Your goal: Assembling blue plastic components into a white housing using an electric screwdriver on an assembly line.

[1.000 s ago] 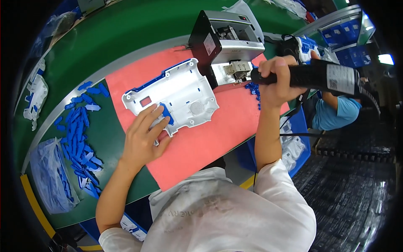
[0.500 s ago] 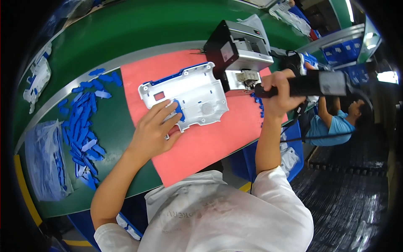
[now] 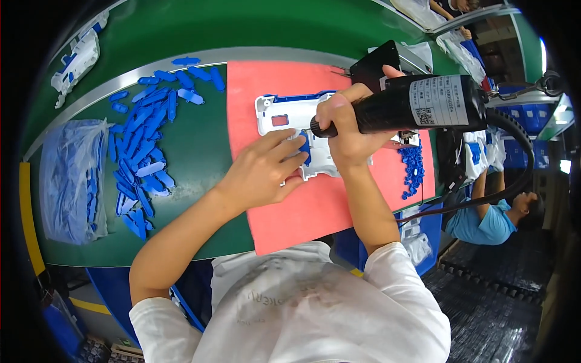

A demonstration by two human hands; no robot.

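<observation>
A white plastic housing [image 3: 280, 110] with blue edge trim lies on a pink mat [image 3: 302, 215]. My left hand [image 3: 263, 166] rests on it, fingertips pressing a blue plastic strip [image 3: 306, 150] against its inside and the thumb by its near edge. In my right hand [image 3: 351, 130] is a black electric screwdriver [image 3: 387, 106], held almost level with the fingers wrapped around its front end. Its tip points left, right beside my left fingertips and over the blue strip. My right hand and the tool hide the housing's right part.
Loose blue strips [image 3: 142, 145] and a filled plastic bag [image 3: 69, 181] lie on the left of the green bench. Small blue parts [image 3: 413, 172] sit right of the housing, below a black-and-silver machine [image 3: 378, 63]. A cable [image 3: 520, 175] hangs from the screwdriver. A co-worker [image 3: 478, 221] is at the right.
My right hand has brought the screwdriver left, from beside the machine to the blue strip. The left hand still presses the strip. The whole view has shifted, with the bench things appearing farther right.
</observation>
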